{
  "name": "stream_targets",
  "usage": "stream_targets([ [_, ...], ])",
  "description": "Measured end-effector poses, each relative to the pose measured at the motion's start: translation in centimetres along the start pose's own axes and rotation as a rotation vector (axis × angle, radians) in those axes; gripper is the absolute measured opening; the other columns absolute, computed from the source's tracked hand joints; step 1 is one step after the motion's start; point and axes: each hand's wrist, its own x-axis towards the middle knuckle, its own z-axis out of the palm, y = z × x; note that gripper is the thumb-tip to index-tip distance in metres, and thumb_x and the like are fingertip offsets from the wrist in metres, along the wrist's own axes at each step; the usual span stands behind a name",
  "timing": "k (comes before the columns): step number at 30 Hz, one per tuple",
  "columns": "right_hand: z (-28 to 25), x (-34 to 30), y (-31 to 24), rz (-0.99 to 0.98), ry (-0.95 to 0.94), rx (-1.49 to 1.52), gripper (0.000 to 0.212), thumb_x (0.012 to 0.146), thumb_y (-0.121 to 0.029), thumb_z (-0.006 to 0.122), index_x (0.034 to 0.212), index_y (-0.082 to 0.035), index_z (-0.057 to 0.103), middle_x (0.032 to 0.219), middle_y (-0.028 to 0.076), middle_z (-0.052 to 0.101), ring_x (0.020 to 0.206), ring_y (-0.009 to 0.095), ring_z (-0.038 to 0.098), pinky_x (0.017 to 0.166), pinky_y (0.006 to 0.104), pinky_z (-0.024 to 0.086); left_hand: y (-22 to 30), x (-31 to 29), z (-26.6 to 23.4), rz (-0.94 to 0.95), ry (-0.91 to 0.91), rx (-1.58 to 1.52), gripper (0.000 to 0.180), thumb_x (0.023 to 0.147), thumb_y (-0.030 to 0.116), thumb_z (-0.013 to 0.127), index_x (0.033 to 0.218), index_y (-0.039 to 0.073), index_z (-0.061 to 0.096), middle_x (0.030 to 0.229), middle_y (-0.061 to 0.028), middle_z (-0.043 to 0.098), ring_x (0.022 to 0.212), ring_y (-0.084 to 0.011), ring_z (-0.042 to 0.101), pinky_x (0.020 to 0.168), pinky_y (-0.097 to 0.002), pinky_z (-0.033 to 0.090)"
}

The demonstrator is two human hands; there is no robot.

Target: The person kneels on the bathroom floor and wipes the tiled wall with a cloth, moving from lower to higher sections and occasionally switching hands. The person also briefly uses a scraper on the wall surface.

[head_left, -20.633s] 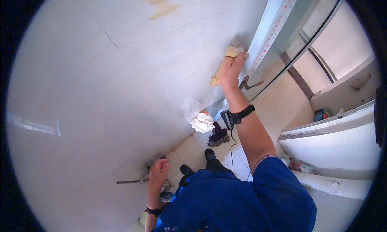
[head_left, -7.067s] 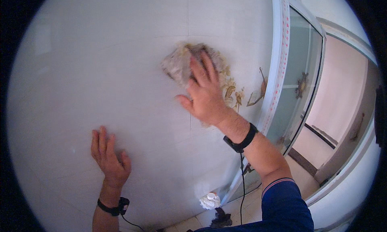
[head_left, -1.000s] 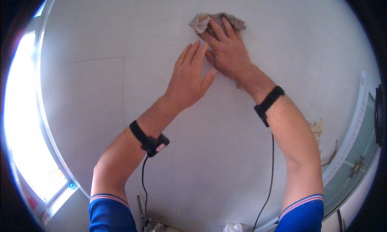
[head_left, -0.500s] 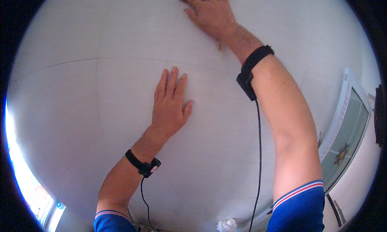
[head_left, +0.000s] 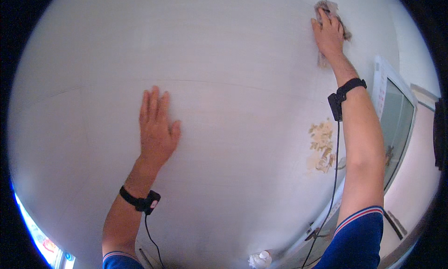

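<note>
I see soft, even daylight on the pale wall [head_left: 242,82], with blown-out glare at the window [head_left: 39,238] lower left of it. The wall's tile lines bow toward the black rim; focus softens there.

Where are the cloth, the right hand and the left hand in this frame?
cloth [head_left: 326,6]: head view, on the crumpled top edge above the fingers.
right hand [head_left: 328,33]: head view, on the back of the hand.
left hand [head_left: 156,131]: head view, on the back of the hand, flat on the wall.
</note>
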Motion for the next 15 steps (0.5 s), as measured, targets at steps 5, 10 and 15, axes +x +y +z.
stream_targets([
  [5, 3.4, 0.6, 22.3, 0.063, -0.119, 0.004, 0.063, 0.104, -0.055, 0.046, 0.16, -0.028, 0.037, 0.161, 0.024, 0.035, 0.148, 0.048, 0.031, 0.122, 0.0568, 0.027, 12.0, 6.0, 5.9, 0.026, 0.129, 0.083, 0.071, 0.094, 0.014, 0.061, 0.158, 0.003, 0.034, 0.169, -0.023, 0.02, 0.157, -0.0429, 0.016, 0.126, -0.0585, 0.018],
  [10, 12.5, 0.7, 56.7, 0.101, -0.105, -0.015, 0.062, 0.103, -0.053, 0.046, 0.159, -0.028, 0.039, 0.158, 0.024, 0.039, 0.146, 0.048, 0.033, 0.12, 0.057, 0.028, 39.0, 19.2, 23.1, -0.029, 0.042, 0.027, 0.067, 0.098, 0.018, 0.056, 0.159, 0.003, 0.033, 0.169, -0.0244, 0.019, 0.157, -0.0445, 0.014, 0.125, -0.06, 0.018],
  [15, 17.5, -1.3, 69.8, -0.166, 0.109, -0.074, 0.053, 0.1, -0.032, 0.059, 0.151, -0.018, 0.051, 0.146, 0.02, 0.056, 0.136, 0.041, 0.05, 0.113, 0.0508, 0.041, 55.1, 21.3, 29.4, 0.074, -0.024, -0.097, 0.064, 0.1, 0.02, 0.055, 0.159, 0.006, 0.034, 0.169, -0.0239, 0.019, 0.158, -0.0435, 0.014, 0.125, -0.0602, 0.02],
])
